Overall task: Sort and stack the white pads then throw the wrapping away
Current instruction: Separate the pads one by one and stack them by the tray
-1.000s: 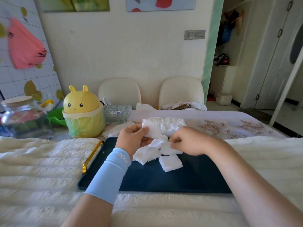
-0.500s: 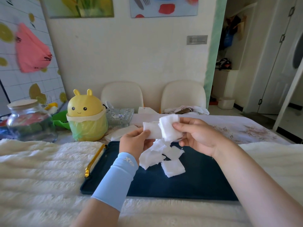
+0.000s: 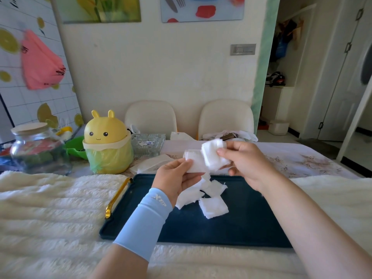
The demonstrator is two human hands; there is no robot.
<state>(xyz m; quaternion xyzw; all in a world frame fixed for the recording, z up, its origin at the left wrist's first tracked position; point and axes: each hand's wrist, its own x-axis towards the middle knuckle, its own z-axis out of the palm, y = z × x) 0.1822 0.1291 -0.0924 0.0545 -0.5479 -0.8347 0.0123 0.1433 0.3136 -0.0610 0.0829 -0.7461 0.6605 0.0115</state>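
My left hand (image 3: 175,179), with a light blue sleeve on the wrist, pinches a small stack of white pads (image 3: 194,162) above the dark blue tray (image 3: 237,224). My right hand (image 3: 244,161) grips another white pad (image 3: 213,156) and holds it against the right end of that stack. Several loose white pads (image 3: 211,200) lie in a heap on the tray below my hands. A white wrapping (image 3: 150,165) lies on the table just behind the tray's far left edge.
A yellow bunny-shaped bin (image 3: 107,143) with a green liner stands at the back left, beside a glass jar (image 3: 37,150) and a glass dish (image 3: 148,143). The tray has a gold handle (image 3: 118,198) and rests on a fluffy white cover (image 3: 50,208). Two chairs stand behind the table.
My right hand lifted a pad from the heap on the tray and brought it up against the stack in my left hand. Both hands rose slightly.
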